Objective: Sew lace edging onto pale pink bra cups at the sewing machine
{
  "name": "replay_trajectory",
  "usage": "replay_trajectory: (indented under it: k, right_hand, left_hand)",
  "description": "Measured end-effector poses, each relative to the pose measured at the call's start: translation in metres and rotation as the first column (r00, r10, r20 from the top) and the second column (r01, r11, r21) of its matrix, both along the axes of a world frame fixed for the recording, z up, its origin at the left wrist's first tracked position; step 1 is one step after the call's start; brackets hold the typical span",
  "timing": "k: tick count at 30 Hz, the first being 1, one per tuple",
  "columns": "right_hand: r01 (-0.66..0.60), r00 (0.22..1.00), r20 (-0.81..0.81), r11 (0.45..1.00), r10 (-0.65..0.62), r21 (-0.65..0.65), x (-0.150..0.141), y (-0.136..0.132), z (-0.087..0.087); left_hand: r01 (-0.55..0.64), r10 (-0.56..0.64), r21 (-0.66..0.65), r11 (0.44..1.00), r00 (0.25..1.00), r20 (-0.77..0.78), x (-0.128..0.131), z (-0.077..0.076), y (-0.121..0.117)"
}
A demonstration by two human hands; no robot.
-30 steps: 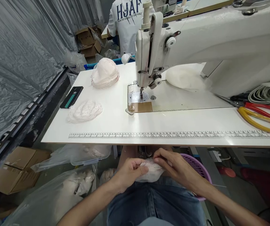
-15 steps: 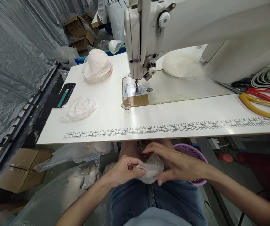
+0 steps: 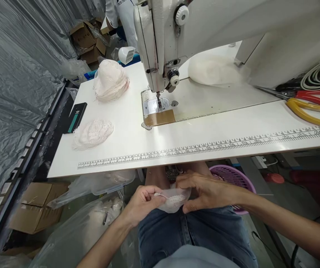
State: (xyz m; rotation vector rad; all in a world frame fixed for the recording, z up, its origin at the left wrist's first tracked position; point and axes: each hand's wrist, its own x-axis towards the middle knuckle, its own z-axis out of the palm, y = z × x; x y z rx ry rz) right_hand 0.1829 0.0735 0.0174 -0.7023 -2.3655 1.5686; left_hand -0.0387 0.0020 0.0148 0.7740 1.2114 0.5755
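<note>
A cup-shaped piece of sheer white fabric [image 3: 173, 201] is held over my lap, below the table's front edge. My left hand [image 3: 144, 204] pinches its left edge between thumb and fingers. On the other side, my right hand [image 3: 201, 191] curves around the fabric's right end, fingers at the upper edge and thumb lower down. The fingertips of this hand are partly hidden. Both hands are in front of the sewing machine [image 3: 158, 67], whose needle area stands beyond the table edge.
On the white table [image 3: 132, 141] lie a stack of pale fabric cups [image 3: 111, 80], a lace pile [image 3: 94, 134], a phone [image 3: 77, 117] and scissors [image 3: 310, 108]. Sheer fabric [image 3: 213, 70] lies under the machine arm. A purple basket [image 3: 232, 176] stands right of my legs; cardboard boxes [image 3: 37, 206] sit lower left.
The fabric has turned and been spread wider between my hands, with its lace-like edge now showing. My right fingers have come in closer around it. The camera view has shifted slightly.
</note>
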Motion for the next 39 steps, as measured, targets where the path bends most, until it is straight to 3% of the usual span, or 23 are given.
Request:
replay_trajectory:
  k: [3, 5, 10, 12, 18, 22, 26, 33, 36, 39]
  right_hand:
    - [0.015, 0.998, 0.064, 1.000, -0.016, 0.025, -0.003, -0.004, 0.002]
    - [-0.016, 0.996, 0.085, 1.000, 0.014, 0.016, -0.006, -0.005, 0.002]
    - [-0.119, 0.988, 0.087, 0.990, 0.125, -0.078, -0.014, -0.003, -0.004]
    - [-0.132, 0.987, 0.067, 0.978, 0.144, -0.160, -0.014, 0.000, -0.005]
    - [-0.162, 0.987, -0.060, 0.919, 0.150, -0.360, -0.004, 0.004, -0.001]
    - [-0.144, 0.988, -0.006, 0.925, 0.151, -0.351, -0.006, 0.002, 0.000]
    - [-0.099, 0.991, 0.064, 0.968, 0.117, -0.231, -0.013, -0.001, -0.002]
    - [-0.185, 0.977, 0.074, 0.964, 0.202, -0.190, -0.018, 0.000, 0.002]
    - [-0.212, 0.973, 0.049, 0.958, 0.225, -0.191, -0.016, 0.003, 0.004]
    - [-0.226, 0.973, -0.016, 0.935, 0.230, -0.272, -0.010, 0.007, 0.002]
  left_hand:
    - [-0.049, 0.049, 0.007, 0.999, 0.999, -0.003, -0.003, 0.000, -0.005]
    - [-0.019, 0.019, 0.005, 1.000, 1.000, -0.017, -0.005, 0.004, -0.005]
    - [0.251, -0.235, 0.059, 0.966, 0.951, -0.198, -0.003, 0.016, 0.006]
    - [0.313, -0.285, 0.079, 0.946, 0.925, -0.250, 0.000, 0.018, 0.011]
    - [0.255, -0.255, -0.020, 0.967, 0.951, -0.173, 0.004, 0.014, 0.014]
    - [0.202, -0.203, -0.026, 0.979, 0.964, -0.170, 0.002, 0.008, 0.010]
    - [0.128, -0.124, 0.001, 0.992, 0.959, -0.254, -0.001, 0.007, 0.006]
    - [0.353, -0.352, -0.016, 0.936, 0.927, -0.133, -0.005, 0.014, 0.015]
    - [0.380, -0.378, -0.011, 0.925, 0.913, -0.153, -0.004, 0.011, 0.020]
    - [0.370, -0.372, -0.043, 0.928, 0.922, -0.106, -0.004, 0.007, 0.022]
